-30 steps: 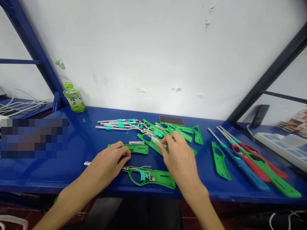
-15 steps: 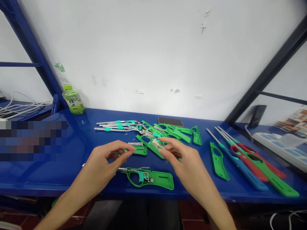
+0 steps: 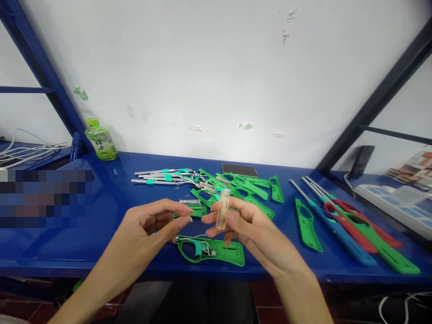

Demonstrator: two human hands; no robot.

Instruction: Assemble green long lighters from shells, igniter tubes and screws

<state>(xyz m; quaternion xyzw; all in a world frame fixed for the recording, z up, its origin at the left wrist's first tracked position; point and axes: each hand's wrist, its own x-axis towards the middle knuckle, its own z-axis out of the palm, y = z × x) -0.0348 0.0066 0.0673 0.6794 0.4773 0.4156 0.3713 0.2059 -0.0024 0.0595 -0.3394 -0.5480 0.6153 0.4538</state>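
Toward the table's near edge (image 3: 104,263), the right hand (image 3: 249,227) pinches a tube (image 3: 222,204), likely light, best held mid-length; the left hand (image 3: 148,227) gapes slightly.

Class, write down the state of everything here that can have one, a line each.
right hand: closed on the tube
left hand: fingers curled; whether gripping, unclear
tube: held, nearly upright
near shell: open, wiring showing
right shell: open, inner side up
lighters: handles closed, lying down
bottle: capped, standing
bench phone: flat, dark side up

Assembly workshop, blue bench (image 3: 111,204), lighter parts (image 3: 254,188)
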